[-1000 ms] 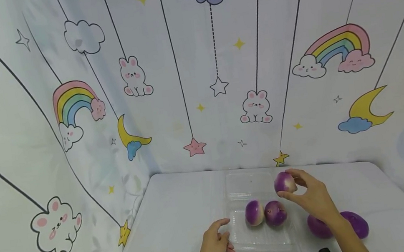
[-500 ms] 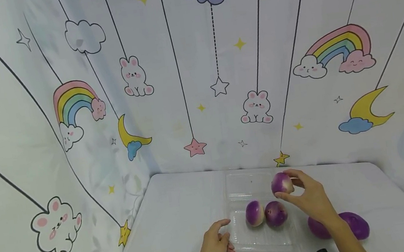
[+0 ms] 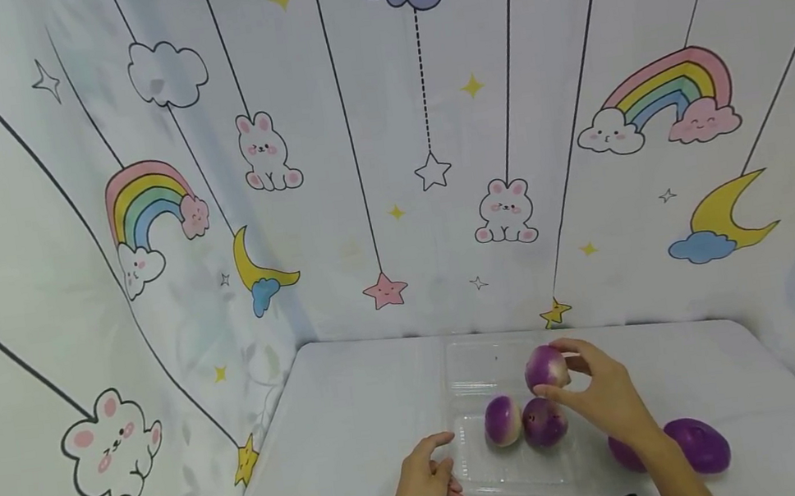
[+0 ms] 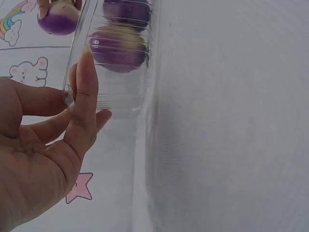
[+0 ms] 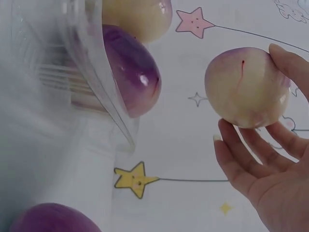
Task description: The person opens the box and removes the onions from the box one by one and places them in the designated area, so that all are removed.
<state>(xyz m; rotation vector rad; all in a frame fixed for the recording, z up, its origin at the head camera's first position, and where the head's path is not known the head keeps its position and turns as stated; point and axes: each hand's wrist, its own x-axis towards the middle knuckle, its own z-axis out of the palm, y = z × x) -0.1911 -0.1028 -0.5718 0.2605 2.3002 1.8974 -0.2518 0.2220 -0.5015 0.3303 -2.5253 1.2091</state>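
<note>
My right hand (image 3: 559,367) holds a purple-and-white round vegetable (image 3: 544,366) in its fingertips, just above the far right part of a clear plastic tray (image 3: 515,475). In the right wrist view the held vegetable (image 5: 245,87) rests on curled fingers (image 5: 251,159), off the tray's wall (image 5: 99,82). Two similar vegetables (image 3: 502,420) (image 3: 544,422) lie side by side in the tray. My left hand (image 3: 445,465) rests at the tray's near left edge, and its straight fingers (image 4: 86,96) touch the rim (image 4: 72,92).
Two larger purple vegetables (image 3: 699,445) (image 3: 622,452) lie on the white table right of the tray, beside my right forearm. The tray's open lid (image 3: 489,361) lies flat behind it. Cartoon-printed cloth walls close in the back and the left side.
My right hand has carried the vegetable a little left and down, closer over the tray. The left hand and the two vegetables in the tray have stayed put.
</note>
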